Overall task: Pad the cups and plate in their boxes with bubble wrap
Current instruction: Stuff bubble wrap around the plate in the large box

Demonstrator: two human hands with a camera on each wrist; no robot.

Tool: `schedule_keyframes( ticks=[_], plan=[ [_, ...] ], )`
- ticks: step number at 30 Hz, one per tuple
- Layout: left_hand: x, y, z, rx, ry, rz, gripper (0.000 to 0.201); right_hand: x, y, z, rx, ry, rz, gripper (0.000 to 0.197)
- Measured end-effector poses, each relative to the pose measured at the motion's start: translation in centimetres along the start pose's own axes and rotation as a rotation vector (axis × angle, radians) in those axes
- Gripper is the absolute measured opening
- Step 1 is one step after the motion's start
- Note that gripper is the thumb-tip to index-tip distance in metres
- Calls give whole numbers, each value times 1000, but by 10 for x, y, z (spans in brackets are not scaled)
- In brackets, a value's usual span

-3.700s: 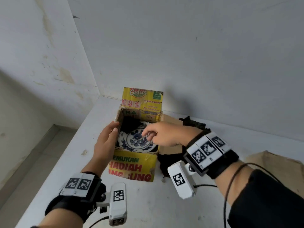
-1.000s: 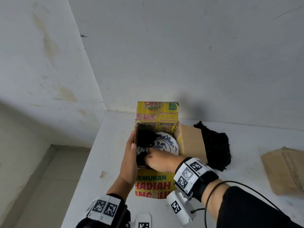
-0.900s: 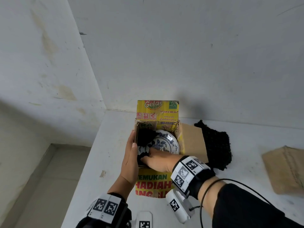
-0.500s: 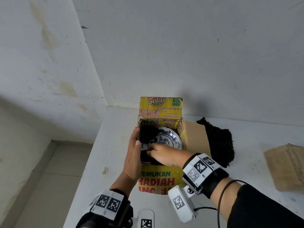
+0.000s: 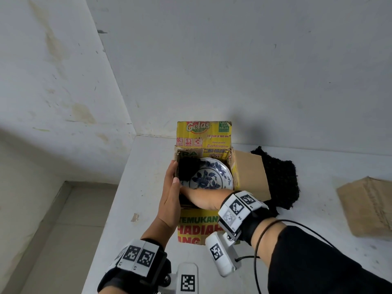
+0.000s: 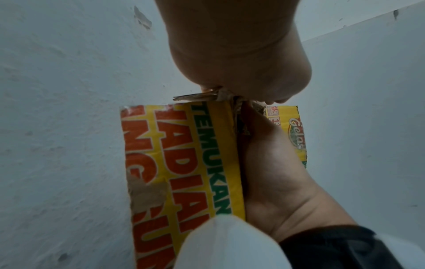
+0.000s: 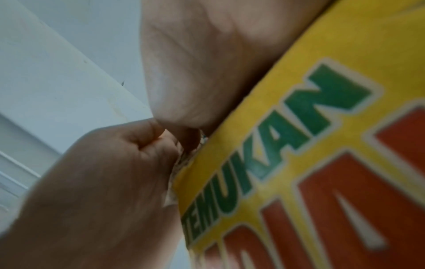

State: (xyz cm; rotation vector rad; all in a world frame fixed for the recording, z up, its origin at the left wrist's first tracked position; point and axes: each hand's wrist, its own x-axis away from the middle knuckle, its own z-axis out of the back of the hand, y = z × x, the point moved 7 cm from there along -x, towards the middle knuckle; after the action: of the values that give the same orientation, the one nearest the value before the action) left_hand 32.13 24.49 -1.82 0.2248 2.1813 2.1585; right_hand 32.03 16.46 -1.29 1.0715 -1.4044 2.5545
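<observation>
Since half a second ago: right hand (image 5: 201, 198) deeper into near left corner of box (image 5: 198, 228); fingers now hidden below rim, behind left hand (image 5: 170, 194). Since the earliest frame: black bubble wrap (image 5: 187, 169) now lying over left part of plate (image 5: 212, 175).

Head view: yellow box on white counter (image 5: 146, 187), flaps open. Blue-and-white plate inside, tilted, right rim against the box wall. Left hand flat along outside of left wall, fingers straight, bracing, gripping nothing. Right hand reaching across near edge into the box; grip cannot be told, fingertips out of sight. Spare black wrap (image 5: 280, 177) on counter beyond right flap; folded cardboard (image 5: 369, 209) well apart to the right. No cups in view.

Left wrist view: near flap of box (image 6: 184, 163) with red lettering; frayed corner of cardboard against heel of left hand (image 6: 230, 45); right hand (image 6: 276, 172) plunging in behind flap. Corner contact not visible from head view.

Right wrist view: blurred. Right palm (image 7: 195, 63) above box face (image 7: 322, 163), left hand (image 7: 92, 182) beside it. Interior, plate and wrap not shown; only head view gives those.

Step in hand, judged: tucking wrap down between plate and left wall. To do well: brace wall from outside, push wrap fully down the gap, avoid levering plate rim upward, leave no bare edge against cardboard.
</observation>
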Motion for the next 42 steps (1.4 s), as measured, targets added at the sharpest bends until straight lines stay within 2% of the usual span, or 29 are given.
schedule_keyframes(
  ticks=[4, 7, 9, 13, 16, 19, 21, 23, 26, 29, 33, 38, 42],
  plan=[
    [0, 1, -1, -9, -24, -12, 53, 18, 11, 23, 30, -31, -205, 69],
    [0, -2, -1, 9, -25, -11, 60, 31, -1, 14, -105, -106, -133, 60],
    [-1, -4, 0, 13, -12, -7, 68, 26, -4, 6, -147, -82, -69, 56],
    [-1, -6, 0, 12, -13, -3, 63, 19, -2, 3, -186, -126, -35, 51],
    [-1, -4, -1, -7, -15, -3, 60, 16, 3, 11, 8, -95, -56, 45],
    [-2, -3, -1, -12, -23, -12, 65, 15, -9, 42, 473, 215, 103, 29],
    [-2, -3, 0, -12, -18, -12, 64, 18, -17, 49, 764, 324, 223, 41],
    [-1, -3, 0, -24, -15, -17, 66, 12, -8, 47, 896, 288, 171, 58],
    [-2, -3, -1, -36, -15, -14, 60, -4, 14, 39, 943, 188, 48, 80],
    [-3, -6, 0, -55, -12, -14, 65, -12, 24, 38, 929, 149, 1, 88],
    [-5, -10, 2, -54, -6, -17, 66, -20, 32, 35, 932, 104, -55, 89],
    [-6, -12, 2, -72, 14, -62, 67, -22, 33, 34, 968, 130, -29, 85],
    [-5, -9, 3, -139, 23, -60, 60, -18, 31, 37, 889, 127, -10, 81]
  ],
)
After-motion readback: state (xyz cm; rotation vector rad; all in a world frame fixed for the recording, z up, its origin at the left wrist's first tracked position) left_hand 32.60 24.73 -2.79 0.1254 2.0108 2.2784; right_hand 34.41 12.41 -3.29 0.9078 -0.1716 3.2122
